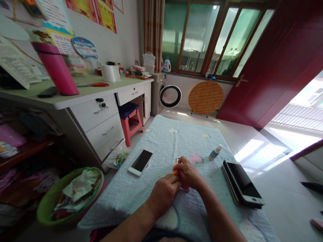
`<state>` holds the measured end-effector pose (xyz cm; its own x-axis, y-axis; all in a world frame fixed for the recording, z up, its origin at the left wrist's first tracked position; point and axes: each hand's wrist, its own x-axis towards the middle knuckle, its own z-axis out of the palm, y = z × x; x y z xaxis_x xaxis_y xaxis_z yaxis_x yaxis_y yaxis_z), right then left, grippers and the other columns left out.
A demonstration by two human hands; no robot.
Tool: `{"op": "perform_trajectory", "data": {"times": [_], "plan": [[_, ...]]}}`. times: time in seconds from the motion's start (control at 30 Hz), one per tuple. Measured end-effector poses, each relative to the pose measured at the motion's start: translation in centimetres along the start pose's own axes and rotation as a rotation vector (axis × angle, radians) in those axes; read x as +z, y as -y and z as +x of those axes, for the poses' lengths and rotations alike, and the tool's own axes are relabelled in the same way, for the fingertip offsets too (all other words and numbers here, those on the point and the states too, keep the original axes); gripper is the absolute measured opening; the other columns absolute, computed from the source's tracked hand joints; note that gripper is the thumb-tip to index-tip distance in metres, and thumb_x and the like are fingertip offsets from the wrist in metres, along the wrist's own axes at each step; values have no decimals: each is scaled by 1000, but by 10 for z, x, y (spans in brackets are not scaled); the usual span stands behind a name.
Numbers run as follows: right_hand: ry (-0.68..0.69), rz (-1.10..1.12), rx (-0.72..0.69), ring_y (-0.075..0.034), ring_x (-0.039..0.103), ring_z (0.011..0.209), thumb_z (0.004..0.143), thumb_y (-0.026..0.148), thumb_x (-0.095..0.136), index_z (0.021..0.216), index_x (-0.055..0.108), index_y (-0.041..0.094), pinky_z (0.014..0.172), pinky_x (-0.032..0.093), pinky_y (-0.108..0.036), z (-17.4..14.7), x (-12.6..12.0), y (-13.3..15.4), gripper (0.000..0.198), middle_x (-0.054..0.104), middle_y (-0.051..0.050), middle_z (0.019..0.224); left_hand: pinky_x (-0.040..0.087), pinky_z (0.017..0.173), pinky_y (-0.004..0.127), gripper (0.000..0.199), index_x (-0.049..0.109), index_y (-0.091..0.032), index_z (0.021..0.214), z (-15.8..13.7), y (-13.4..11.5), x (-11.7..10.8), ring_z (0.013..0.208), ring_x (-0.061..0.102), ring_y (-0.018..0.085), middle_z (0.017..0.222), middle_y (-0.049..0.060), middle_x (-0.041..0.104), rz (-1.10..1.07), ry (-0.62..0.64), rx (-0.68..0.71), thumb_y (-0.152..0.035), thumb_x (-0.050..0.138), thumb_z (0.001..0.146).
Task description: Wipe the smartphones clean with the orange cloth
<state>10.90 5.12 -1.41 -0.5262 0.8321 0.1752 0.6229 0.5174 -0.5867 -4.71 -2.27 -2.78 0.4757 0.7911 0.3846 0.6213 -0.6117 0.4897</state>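
Note:
Both of my hands meet over the middle of the pale blue quilted cloth. Under them lies a pink phone, mostly covered; only its lower edge and a bit of its top show. My left hand is closed at the phone's left side, fingers together. My right hand is pinched on a small bright orange piece, whose kind is hidden by the fingers. A white phone with a dark screen lies to the left. A small spray bottle stands to the right.
A stack of phones or tablets lies near the cloth's right edge. At the left are a green basin of waste and a desk with a pink flask. A red stool stands beyond.

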Motion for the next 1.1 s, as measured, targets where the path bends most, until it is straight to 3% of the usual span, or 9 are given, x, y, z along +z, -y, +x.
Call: {"op": "perform_trajectory", "data": {"times": [0.17, 0.27, 0.53, 0.73, 1.0, 1.1], "plan": [[-361, -51, 71, -16, 56, 88, 88, 9, 41, 110, 65, 19, 82, 45, -28, 11, -1, -14, 34, 58, -6, 97, 50, 82, 31, 15, 63, -19, 87, -1, -1, -1, 92, 60, 19, 93, 3, 64, 100, 38, -6, -16, 52, 96], [-430, -174, 115, -17, 55, 90, 89, 12, 42, 112, 65, 21, 80, 44, -28, 21, 4, -14, 34, 56, -7, 106, 50, 82, 31, 12, 62, -18, 89, -1, -1, -3, 95, 58, 20, 93, 3, 64, 137, 51, 43, -14, 53, 94], [-137, -377, 102, -20, 51, 88, 89, 13, 51, 89, 73, 25, 75, 40, -28, 25, 7, 0, 25, 57, -7, 96, 49, 73, 31, 13, 61, -19, 83, -1, -2, -3, 84, 57, 21, 85, 3, 62, 217, 61, 51, -13, 53, 93], [-68, -287, 67, -17, 52, 86, 80, 7, 57, 83, 74, 23, 76, 41, -27, 14, 4, 6, 24, 58, -5, 93, 48, 73, 31, 18, 63, -19, 84, -2, -1, 1, 83, 58, 20, 85, 3, 63, 189, 2, 53, -16, 50, 95], [23, -191, -28, -18, 51, 93, 85, 16, 60, 86, 74, 26, 85, 42, -31, -5, -4, 17, 17, 58, -5, 102, 49, 80, 33, 16, 64, -19, 94, -1, -1, 1, 91, 59, 22, 93, 4, 65, 134, -24, 56, -21, 49, 98], [-1, -184, 11, -18, 51, 93, 86, 14, 60, 83, 75, 26, 84, 43, -30, -2, 1, 13, 19, 58, -5, 101, 49, 79, 32, 16, 65, -21, 97, -2, 0, 2, 92, 58, 21, 93, 4, 64, 126, -11, 55, -20, 49, 98]]}}
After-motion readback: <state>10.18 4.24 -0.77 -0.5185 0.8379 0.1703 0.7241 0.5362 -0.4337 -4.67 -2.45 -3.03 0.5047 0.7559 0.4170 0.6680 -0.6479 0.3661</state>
